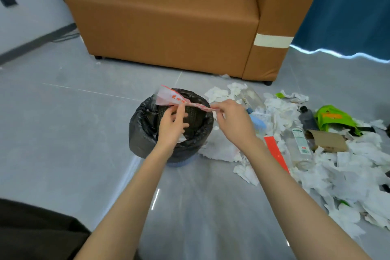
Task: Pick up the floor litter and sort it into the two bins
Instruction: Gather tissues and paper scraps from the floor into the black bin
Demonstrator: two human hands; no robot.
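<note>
A round bin (143, 133) lined with a black bag stands on the grey floor in front of me. Over its mouth I stretch a thin white plastic bag (168, 97) with red print. My left hand (172, 126) pinches its middle from below, and my right hand (232, 120) pinches its twisted right end. A small white scrap lies inside the bin under my left hand. Only this one bin is in view.
A heap of white torn paper (348, 177) spreads over the floor to the right, with clear plastic bottles (300, 148), a dark bottle (307, 118), a green bag (335, 118), a cardboard piece (329, 140) and a red strip (274, 150). A brown sofa (179, 27) stands behind.
</note>
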